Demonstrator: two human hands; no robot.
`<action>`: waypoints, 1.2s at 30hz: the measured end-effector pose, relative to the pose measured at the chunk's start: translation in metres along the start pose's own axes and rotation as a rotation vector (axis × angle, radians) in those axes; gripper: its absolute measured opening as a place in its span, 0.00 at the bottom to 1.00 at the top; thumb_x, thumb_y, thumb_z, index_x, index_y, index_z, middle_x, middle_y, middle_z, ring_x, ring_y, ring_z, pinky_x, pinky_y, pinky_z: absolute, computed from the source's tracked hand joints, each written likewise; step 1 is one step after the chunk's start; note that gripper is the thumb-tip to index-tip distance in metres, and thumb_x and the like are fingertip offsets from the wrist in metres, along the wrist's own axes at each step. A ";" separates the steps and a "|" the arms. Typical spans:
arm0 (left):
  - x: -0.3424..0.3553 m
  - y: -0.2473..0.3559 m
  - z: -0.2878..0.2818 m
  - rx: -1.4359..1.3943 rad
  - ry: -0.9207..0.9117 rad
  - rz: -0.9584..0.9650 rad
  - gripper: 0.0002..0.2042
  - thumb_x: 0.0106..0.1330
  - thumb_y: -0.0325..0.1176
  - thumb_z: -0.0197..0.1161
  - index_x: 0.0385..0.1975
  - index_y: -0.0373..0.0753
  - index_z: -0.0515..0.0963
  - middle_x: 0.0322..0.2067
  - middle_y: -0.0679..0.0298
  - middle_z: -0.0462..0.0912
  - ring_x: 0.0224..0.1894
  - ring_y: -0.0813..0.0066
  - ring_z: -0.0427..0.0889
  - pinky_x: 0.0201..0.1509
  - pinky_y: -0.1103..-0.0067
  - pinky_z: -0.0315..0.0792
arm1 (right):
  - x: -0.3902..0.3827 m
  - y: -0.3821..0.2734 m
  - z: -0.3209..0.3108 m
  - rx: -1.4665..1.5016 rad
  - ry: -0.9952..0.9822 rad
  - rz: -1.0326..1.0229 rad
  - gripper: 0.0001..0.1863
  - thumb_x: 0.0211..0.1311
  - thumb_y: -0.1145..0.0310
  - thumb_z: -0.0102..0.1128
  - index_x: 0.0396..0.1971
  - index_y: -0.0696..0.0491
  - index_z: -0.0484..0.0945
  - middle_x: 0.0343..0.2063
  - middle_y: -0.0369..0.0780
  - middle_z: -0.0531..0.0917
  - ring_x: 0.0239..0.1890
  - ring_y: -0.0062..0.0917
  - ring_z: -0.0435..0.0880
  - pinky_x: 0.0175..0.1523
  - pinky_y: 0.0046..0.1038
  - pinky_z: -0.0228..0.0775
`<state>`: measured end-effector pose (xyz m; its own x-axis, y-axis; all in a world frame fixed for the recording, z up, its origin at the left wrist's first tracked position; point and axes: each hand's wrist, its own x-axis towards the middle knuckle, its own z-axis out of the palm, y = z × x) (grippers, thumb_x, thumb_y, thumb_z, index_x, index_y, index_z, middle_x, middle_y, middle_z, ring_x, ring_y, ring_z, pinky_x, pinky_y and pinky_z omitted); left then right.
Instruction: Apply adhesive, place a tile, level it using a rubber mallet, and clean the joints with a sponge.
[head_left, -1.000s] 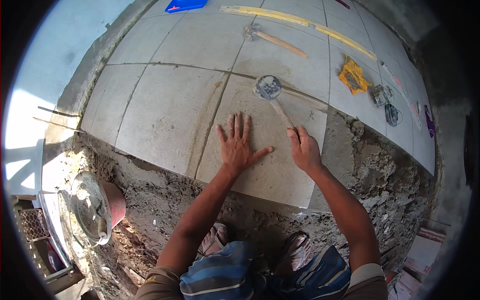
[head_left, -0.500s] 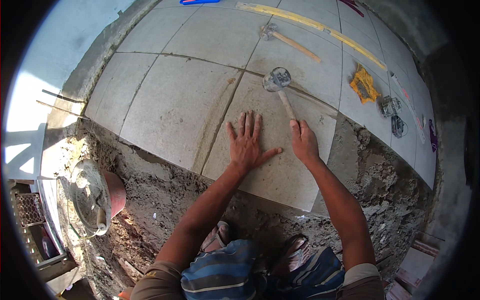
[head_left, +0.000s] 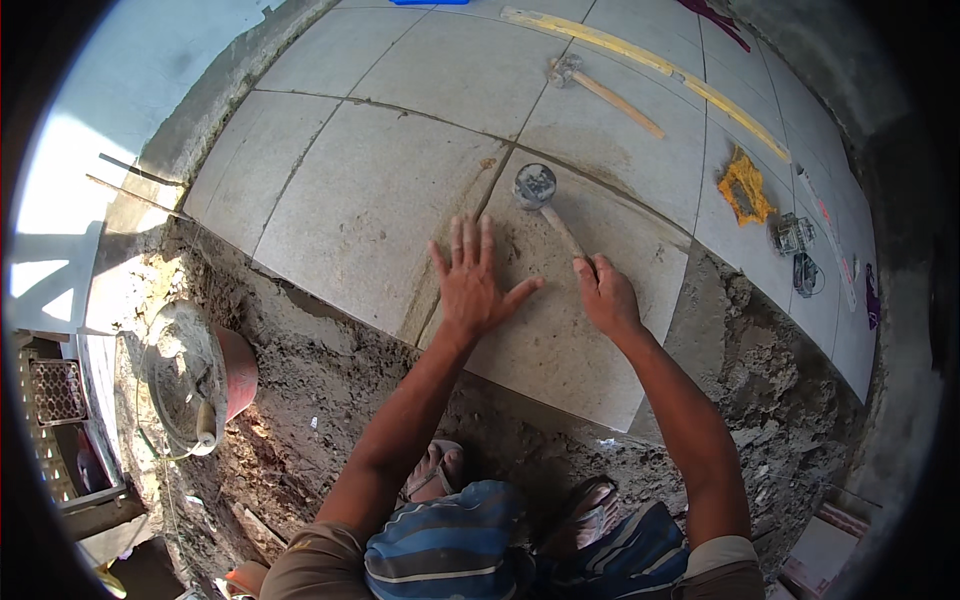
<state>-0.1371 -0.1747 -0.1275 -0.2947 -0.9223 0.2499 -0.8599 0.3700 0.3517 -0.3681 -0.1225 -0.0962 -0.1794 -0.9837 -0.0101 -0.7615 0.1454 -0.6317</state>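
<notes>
My right hand (head_left: pixel 610 298) is wrapped round the wooden handle of a rubber mallet (head_left: pixel 537 188). The mallet's dark, mortar-smeared head is over the far left corner of a large grey floor tile (head_left: pixel 580 350); whether it touches cannot be told. With fingers spread, my left hand (head_left: pixel 473 292) lies flat near that tile's left edge, by the joint with the neighbouring tile (head_left: pixel 345 220). Wet mortar smears run along this joint. Farther off, a hammer (head_left: pixel 610 97) with a wooden handle and a mortar-crusted head lies on the laid tiles.
Rough wet mortar (head_left: pixel 330 400) borders the tiles on the near side. At left stands a red bucket (head_left: pixel 237 372) with a trowel in it. A long yellow straightedge (head_left: pixel 650 60), an orange-yellow cloth (head_left: pixel 745 187) and a small wire-like item (head_left: pixel 795 235) lie farther right.
The mallet head has moved left and nearer, toward the tile's far left corner. My left hand has slid left toward the joint, still flat. The view has shifted slightly.
</notes>
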 end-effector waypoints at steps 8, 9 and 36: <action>0.003 -0.058 -0.020 0.148 -0.087 -0.187 0.66 0.55 0.84 0.54 0.79 0.29 0.49 0.80 0.42 0.47 0.84 0.46 0.41 0.76 0.33 0.28 | 0.027 -0.056 0.033 -0.054 0.039 -0.254 0.24 0.78 0.47 0.52 0.41 0.56 0.77 0.29 0.53 0.86 0.34 0.55 0.87 0.37 0.53 0.78; 0.004 -0.056 -0.018 0.149 -0.081 -0.185 0.66 0.55 0.84 0.54 0.79 0.28 0.49 0.80 0.42 0.47 0.84 0.46 0.40 0.76 0.33 0.29 | 0.033 -0.058 0.040 -0.082 0.090 -0.330 0.23 0.78 0.47 0.52 0.41 0.56 0.77 0.29 0.52 0.87 0.34 0.54 0.87 0.37 0.52 0.79; 0.003 -0.057 -0.015 0.107 -0.036 -0.188 0.64 0.58 0.84 0.51 0.78 0.29 0.52 0.80 0.42 0.48 0.83 0.45 0.41 0.76 0.33 0.27 | -0.005 -0.036 0.002 -0.114 0.024 -0.242 0.21 0.77 0.49 0.56 0.39 0.56 0.77 0.29 0.53 0.86 0.33 0.55 0.87 0.37 0.51 0.77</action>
<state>-0.0825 -0.1969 -0.1335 -0.1378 -0.9781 0.1558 -0.9398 0.1788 0.2912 -0.3390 -0.1229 -0.0751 0.0027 -0.9888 0.1494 -0.8489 -0.0813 -0.5222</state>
